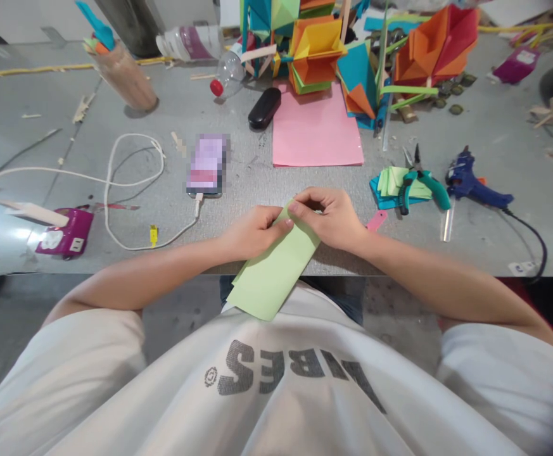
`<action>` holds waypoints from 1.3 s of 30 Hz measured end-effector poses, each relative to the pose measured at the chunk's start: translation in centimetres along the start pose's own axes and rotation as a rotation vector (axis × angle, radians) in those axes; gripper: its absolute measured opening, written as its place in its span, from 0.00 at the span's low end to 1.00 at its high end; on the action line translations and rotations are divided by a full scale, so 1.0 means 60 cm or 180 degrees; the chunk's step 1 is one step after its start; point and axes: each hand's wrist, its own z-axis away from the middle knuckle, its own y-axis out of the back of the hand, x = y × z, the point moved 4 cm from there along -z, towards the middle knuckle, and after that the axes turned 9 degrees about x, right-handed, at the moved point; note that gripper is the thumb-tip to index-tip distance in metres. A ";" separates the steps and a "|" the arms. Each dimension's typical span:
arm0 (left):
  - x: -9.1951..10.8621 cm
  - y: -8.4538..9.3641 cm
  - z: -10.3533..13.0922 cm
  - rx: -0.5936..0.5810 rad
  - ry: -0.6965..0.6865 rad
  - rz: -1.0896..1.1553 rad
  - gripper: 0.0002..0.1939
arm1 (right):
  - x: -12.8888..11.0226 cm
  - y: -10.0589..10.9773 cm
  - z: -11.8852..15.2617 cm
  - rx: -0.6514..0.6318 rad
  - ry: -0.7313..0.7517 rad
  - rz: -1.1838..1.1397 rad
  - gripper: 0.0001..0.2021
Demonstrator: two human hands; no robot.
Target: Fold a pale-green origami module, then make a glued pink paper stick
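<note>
Several layers of light green paper [276,272] slant over the table's front edge, their lower corners hanging above my lap. My left hand [254,233] grips the paper along its left side, thumb on top. At the upper end, my right hand [330,218] pinches the sheet between thumb and fingers, close to the left thumb. The fingers beneath the paper are hidden. Just beyond my hands lies a stack of pink paper [317,136]. Right of my right hand is a pink strip [377,221].
Teal-handled pliers [423,183] rest on green and blue paper pieces [390,183], beside a blue glue gun [476,180]. A phone [207,163] charges on a white cable [108,209]. Folded paper shapes [317,47], a black case [265,109] and a cup [127,79] stand farther back.
</note>
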 end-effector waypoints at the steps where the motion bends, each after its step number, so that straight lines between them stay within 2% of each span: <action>1: 0.000 -0.001 0.000 0.0022 0.0025 0.0040 0.23 | 0.000 0.000 -0.001 0.0012 0.0012 0.0015 0.13; 4: 0.001 -0.003 -0.001 0.0127 0.0026 0.0058 0.25 | 0.001 0.000 -0.002 0.0033 0.0021 0.0059 0.13; 9: 0.006 0.007 -0.004 0.0424 -0.0215 -0.0022 0.27 | -0.002 0.011 -0.007 0.0129 -0.0029 -0.0089 0.18; 13: 0.003 0.021 -0.008 0.0863 -0.0380 0.0110 0.26 | 0.007 0.024 -0.014 0.0160 -0.0490 -0.0163 0.25; 16: -0.002 0.030 -0.012 0.1185 -0.0450 0.0130 0.27 | 0.020 0.026 -0.016 0.0084 -0.0922 -0.0336 0.26; 18: -0.004 0.034 -0.016 0.1317 -0.0513 0.0124 0.27 | 0.026 0.026 -0.019 0.0148 -0.1017 -0.0556 0.25; 24: 0.000 0.043 -0.020 0.1449 -0.0752 0.0071 0.25 | 0.026 0.035 -0.029 0.0438 -0.0897 -0.0844 0.19; 29: 0.002 0.050 -0.019 0.1438 -0.0802 0.0054 0.25 | 0.025 0.041 -0.034 0.0272 -0.0996 -0.0789 0.16; 34: 0.000 0.052 -0.020 0.1437 -0.0849 0.0013 0.24 | 0.028 0.036 -0.034 0.0145 -0.1210 -0.1005 0.18; 39: 0.001 0.053 -0.019 0.1481 -0.0849 -0.0067 0.24 | 0.027 0.032 -0.031 0.0191 -0.1035 -0.1018 0.21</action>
